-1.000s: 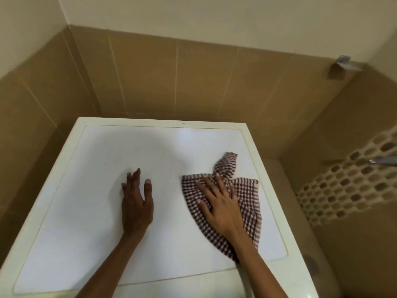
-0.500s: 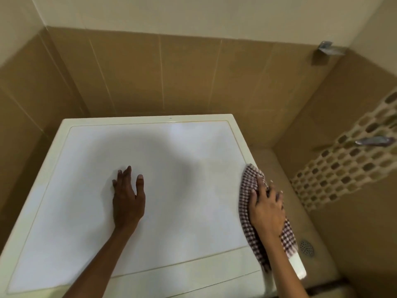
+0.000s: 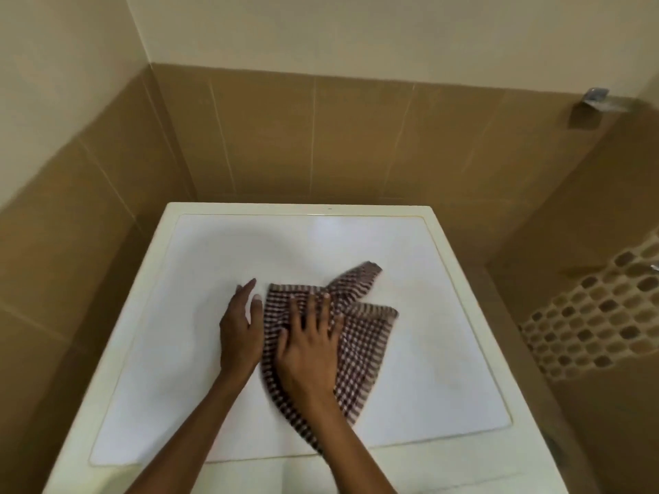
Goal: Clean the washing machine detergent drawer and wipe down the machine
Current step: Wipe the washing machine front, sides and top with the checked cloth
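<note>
While the washing machine (image 3: 167, 351) stands in the tiled corner with its white top facing me, I see the brown-and-white checked cloth (image 3: 363, 340) lying spread and rumpled near the middle of that top, one corner flicked up toward the back wall. My right hand (image 3: 310, 347) lies flat on the cloth with fingers straight and splayed, pressing it down. My left hand (image 3: 239, 333) rests flat on the bare lid just beside the cloth's left edge, fingers straight, holding nothing. Half a second ago the cloth hung over the machine's right edge under the right hand; now it has swept back to the centre, close against the left hand, which has kept its place. Brown wall tiles (image 3: 285, 137) rise behind, a mosaic strip (image 3: 588, 322) runs along the right wall, and a metal fixture (image 3: 595, 98) sits high on the right. My forearms cover the lid's front edge.
</note>
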Demonstrator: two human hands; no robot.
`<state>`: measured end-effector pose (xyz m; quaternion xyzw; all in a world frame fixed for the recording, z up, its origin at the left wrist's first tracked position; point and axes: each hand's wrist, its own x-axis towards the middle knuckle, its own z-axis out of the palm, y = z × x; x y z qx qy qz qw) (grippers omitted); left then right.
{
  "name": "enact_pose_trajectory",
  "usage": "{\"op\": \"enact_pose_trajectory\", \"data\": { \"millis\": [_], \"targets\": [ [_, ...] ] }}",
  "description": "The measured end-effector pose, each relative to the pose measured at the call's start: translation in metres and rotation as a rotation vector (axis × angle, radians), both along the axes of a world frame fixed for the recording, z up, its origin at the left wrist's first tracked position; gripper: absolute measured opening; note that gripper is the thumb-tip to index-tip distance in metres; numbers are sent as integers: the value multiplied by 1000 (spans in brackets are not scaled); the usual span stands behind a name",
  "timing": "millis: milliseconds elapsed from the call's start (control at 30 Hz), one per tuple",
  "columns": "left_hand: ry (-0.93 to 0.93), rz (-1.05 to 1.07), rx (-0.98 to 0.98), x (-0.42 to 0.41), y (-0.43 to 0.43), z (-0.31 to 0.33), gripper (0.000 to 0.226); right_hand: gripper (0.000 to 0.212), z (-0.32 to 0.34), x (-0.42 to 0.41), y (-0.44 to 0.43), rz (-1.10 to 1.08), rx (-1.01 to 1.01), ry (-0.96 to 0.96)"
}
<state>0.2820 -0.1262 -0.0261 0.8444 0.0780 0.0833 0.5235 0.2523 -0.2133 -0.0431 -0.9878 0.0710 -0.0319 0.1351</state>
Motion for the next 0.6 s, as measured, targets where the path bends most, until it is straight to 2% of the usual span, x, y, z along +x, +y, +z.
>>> {"op": "enact_pose_trajectory", "data": {
  "millis": [67, 167, 367, 500, 600],
  "targets": [
    [18, -38, 61, 6, 12, 2, 35, 52, 3, 20, 15, 95, -2, 22],
    [58, -94, 149, 18, 27, 2, 36, 63, 4, 42, 27, 238, 32, 68],
    [54, -212, 287, 30, 33, 5, 38, 78, 3, 75, 17, 301, 53, 22],
    [48, -320, 287, 28, 31, 9, 40, 53, 2, 90, -5, 137, 48, 1],
    [78, -375, 301, 21, 25, 14, 42, 60, -4, 70, 2, -88, 47, -55]
  ]
}}
